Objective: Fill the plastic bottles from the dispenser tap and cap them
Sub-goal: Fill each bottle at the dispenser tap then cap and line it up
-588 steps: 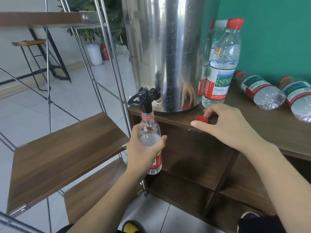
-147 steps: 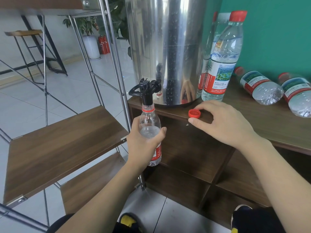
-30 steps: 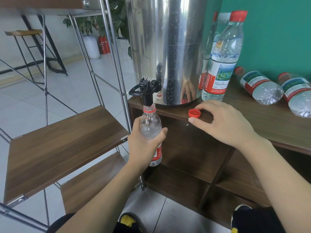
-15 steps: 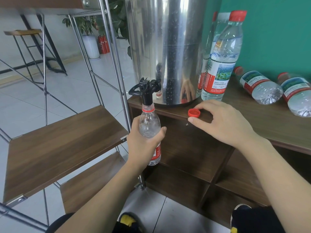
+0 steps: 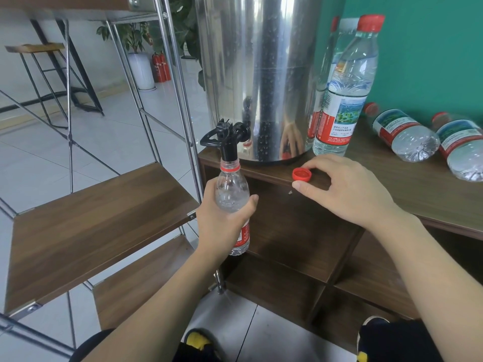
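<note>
The person's left hand (image 5: pixel 222 220) has its fingers (image 5: pixel 252 201) and thumb wrapped round the middle of a small clear plastic bottle with a red neck ring and a red label (image 5: pixel 232 202), holding it upright with its open mouth right up under the black plastic tap (image 5: pixel 227 138) of the tall shiny steel dispenser (image 5: pixel 258 74). The bottle hangs in front of the edge of the dark brown wooden table (image 5: pixel 392 178), out over the tiled floor, and the upper part looks full of water. The right hand (image 5: pixel 347 189) rests on the table edge, its fingers loosely curled with the fingertips (image 5: pixel 300 186) pinching a loose red screw cap (image 5: pixel 302 175) that lies on the wood just in front of the dispenser's base. Beside the dispenser stand two taller clear bottles with red caps (image 5: pixel 345 95), close together by the green wall (image 5: pixel 431 48). Further right two more capped bottles lie on their sides (image 5: pixel 407 134), near each other. To the left stands a metal-framed rack with brown wooden shelves (image 5: pixel 99 212).
</note>
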Available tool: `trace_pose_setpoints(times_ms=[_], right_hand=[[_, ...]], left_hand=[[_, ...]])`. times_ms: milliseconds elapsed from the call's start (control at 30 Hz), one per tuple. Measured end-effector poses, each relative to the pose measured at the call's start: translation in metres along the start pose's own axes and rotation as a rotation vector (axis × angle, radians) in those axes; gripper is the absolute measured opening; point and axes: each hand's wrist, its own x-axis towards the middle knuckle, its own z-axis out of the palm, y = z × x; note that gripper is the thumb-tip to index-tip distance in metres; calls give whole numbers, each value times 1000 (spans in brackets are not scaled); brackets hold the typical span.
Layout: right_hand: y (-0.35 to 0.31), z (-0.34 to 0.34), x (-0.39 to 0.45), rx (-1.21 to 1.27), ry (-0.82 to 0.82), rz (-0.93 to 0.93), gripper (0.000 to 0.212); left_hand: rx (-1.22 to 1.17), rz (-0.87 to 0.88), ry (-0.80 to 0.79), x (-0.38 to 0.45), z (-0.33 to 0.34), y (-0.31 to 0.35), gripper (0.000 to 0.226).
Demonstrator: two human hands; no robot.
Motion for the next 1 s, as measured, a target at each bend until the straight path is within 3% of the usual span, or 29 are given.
trace_pose_setpoints(times_ms=[1000], right_hand=[[-1, -1, 0, -11, -10, 0, 47]], left_hand=[[13, -23, 6, -1, 1, 4, 72]])
